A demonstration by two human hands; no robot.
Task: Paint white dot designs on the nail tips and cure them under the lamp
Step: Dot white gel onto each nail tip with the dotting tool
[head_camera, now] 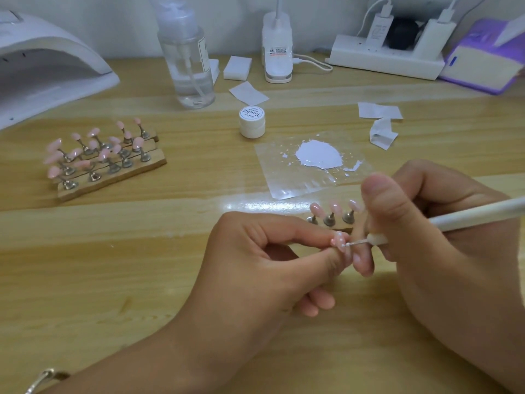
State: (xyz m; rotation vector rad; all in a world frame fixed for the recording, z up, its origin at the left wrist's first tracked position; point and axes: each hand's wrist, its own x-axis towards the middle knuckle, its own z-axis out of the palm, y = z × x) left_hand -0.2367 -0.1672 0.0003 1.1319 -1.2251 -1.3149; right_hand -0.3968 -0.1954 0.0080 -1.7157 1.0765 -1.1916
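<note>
Nearest, over the tabletop (113, 280), the left hand (255, 260) pinches a pink nail tip (339, 240). The right hand (426, 237) grips a white dotting pen (468, 216), lying roughly left-right, its metal point aimed left and touching the nail tip. Farther off lie white paint (318, 153) and, far left, the lamp (42, 66).
</note>
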